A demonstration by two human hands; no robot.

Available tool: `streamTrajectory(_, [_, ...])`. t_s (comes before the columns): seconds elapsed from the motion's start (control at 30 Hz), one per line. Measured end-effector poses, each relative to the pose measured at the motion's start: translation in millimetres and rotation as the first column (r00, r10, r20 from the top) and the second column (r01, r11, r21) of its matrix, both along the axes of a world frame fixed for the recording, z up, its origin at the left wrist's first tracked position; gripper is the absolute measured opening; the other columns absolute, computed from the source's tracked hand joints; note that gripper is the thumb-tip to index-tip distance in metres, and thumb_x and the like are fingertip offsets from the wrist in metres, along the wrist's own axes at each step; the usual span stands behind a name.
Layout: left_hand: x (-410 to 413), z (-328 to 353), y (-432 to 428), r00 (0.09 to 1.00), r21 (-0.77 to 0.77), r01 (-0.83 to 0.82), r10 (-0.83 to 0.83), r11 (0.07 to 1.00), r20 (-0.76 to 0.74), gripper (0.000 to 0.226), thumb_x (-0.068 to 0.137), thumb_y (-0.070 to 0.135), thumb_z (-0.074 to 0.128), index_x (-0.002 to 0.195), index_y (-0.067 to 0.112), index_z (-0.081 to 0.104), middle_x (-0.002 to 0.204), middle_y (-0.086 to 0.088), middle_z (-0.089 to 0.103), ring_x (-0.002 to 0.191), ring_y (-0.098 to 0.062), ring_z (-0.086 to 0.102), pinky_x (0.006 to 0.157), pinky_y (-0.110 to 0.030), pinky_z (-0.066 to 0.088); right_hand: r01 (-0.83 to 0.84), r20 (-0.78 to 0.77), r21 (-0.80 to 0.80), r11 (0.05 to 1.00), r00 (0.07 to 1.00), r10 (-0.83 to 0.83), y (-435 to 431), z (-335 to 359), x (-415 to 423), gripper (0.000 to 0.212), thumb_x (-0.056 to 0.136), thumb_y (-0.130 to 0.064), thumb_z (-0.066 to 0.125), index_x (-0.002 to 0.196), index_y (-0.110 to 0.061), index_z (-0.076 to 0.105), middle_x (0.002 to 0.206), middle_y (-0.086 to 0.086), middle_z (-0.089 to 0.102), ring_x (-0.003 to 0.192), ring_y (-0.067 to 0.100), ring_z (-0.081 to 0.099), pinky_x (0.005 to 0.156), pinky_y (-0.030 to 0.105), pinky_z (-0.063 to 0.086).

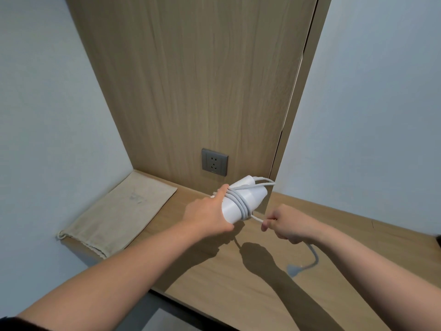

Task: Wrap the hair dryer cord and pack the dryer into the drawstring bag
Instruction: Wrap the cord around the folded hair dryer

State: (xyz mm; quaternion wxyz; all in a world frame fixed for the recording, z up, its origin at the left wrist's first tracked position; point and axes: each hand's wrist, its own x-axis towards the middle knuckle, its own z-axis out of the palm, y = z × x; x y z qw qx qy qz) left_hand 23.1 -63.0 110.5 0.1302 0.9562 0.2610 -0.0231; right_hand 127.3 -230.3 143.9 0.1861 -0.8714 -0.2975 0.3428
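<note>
A white hair dryer [253, 195] is held above the wooden counter by my left hand [210, 215], whose fingers curl round its body with the forefinger laid along the top. Several turns of grey-white cord [239, 201] circle the dryer. My right hand [285, 225], to the right of the dryer, pinches the loose stretch of cord between thumb and fingers. The rest of the cord trails below that hand to the plug [293, 269], which hangs blurred over the counter. The beige drawstring bag [119, 211] lies flat at the counter's left end.
The wooden counter [238, 278] runs left to right below a wood-panelled wall. A grey wall socket [214, 162] sits on the panel just behind the dryer. Pale walls close in on the left and right. A dark object [438, 240] shows at the right edge.
</note>
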Motion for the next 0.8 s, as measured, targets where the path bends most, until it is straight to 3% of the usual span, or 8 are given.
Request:
streamTrajectory(0.13, [0,1,2,0.997,0.184,0.074,-0.074,0.98,-0.009,0.099,0.072,0.046,0.062,0.149,0.038,0.002,0.109,-0.004,0.064,0.091,-0.026,0.062,0.065,-0.029,0.041,-0.187,0.229,-0.056,0.981,0.954,0.195,8,2,-1,0.029,0.094,-0.022,0.049,0.08,-0.008,0.07,0.054,0.0,0.046,0.049,0.017,0.039,0.047,0.025,0.03])
streamTrajectory(0.23, [2,3,5,0.986,0.322,0.159,-0.164,0.933,-0.011,0.097,0.075,0.045,0.062,0.15,0.035,0.001,0.111,-0.009,0.062,0.09,-0.029,0.062,0.063,-0.03,0.039,-0.253,0.341,-0.101,0.962,0.9,0.272,12,3,4,0.034,0.089,-0.025,0.052,0.066,0.0,0.057,0.06,0.007,0.043,0.058,0.022,0.036,0.052,0.03,0.028])
streamTrajectory(0.37, [0,5,11,0.971,0.473,0.221,-0.236,0.853,-0.029,0.094,0.078,0.044,0.063,0.15,0.035,0.002,0.111,-0.012,0.06,0.089,-0.029,0.06,0.065,-0.03,0.034,-0.325,0.354,-0.106,0.94,0.871,0.341,13,20,14,0.027,0.086,-0.028,0.059,0.079,-0.004,0.069,0.065,0.007,0.054,0.061,0.02,0.045,0.058,0.03,0.038])
streamTrajectory(0.5, [2,4,13,0.941,0.553,0.324,-0.322,0.768,-0.103,0.096,0.08,0.04,0.066,0.149,0.036,0.0,0.11,-0.012,0.059,0.09,-0.028,0.057,0.068,-0.032,0.031,-0.447,0.24,-0.042,0.894,0.864,0.443,15,47,10,0.014,0.086,-0.024,0.064,0.082,-0.013,0.071,0.063,-0.004,0.056,0.058,0.009,0.047,0.058,0.023,0.039])
streamTrajectory(0.57, [2,2,15,0.921,0.566,0.376,-0.365,0.734,-0.138,0.097,0.08,0.039,0.068,0.149,0.036,0.0,0.109,-0.013,0.059,0.089,-0.028,0.056,0.068,-0.033,0.031,-0.439,0.182,0.043,0.898,0.887,0.425,15,64,14,0.01,0.085,-0.021,0.066,0.078,-0.016,0.072,0.055,-0.012,0.057,0.053,0.003,0.05,0.055,0.015,0.039])
streamTrajectory(0.63, [-1,1,16,0.899,0.56,0.423,-0.406,0.713,-0.162,0.097,0.081,0.035,0.068,0.15,0.036,0.0,0.109,-0.013,0.059,0.09,-0.029,0.055,0.069,-0.033,0.03,-0.409,0.219,0.12,0.905,0.9,0.378,16,75,22,0.011,0.086,-0.018,0.066,0.077,-0.016,0.073,0.055,-0.016,0.062,0.055,-0.002,0.055,0.056,0.01,0.041])
streamTrajectory(0.73, [-4,-3,18,0.868,0.552,0.471,-0.475,0.688,-0.148,0.096,0.08,0.033,0.065,0.149,0.036,-0.001,0.107,-0.012,0.058,0.089,-0.029,0.055,0.069,-0.034,0.028,-0.399,0.513,0.102,0.911,0.806,0.295,23,75,29,0.013,0.085,-0.022,0.067,0.077,-0.012,0.073,0.07,-0.007,0.069,0.069,0.01,0.062,0.061,0.023,0.047])
streamTrajectory(0.8, [-4,-4,19,0.847,0.539,0.497,-0.514,0.68,-0.132,0.095,0.078,0.032,0.063,0.149,0.035,-0.001,0.106,-0.009,0.058,0.088,-0.029,0.055,0.067,-0.033,0.027,-0.354,0.625,0.128,0.927,0.754,0.202,27,69,32,0.021,0.081,-0.03,0.071,0.073,-0.01,0.07,0.061,-0.008,0.061,0.062,0.013,0.055,0.053,0.022,0.039])
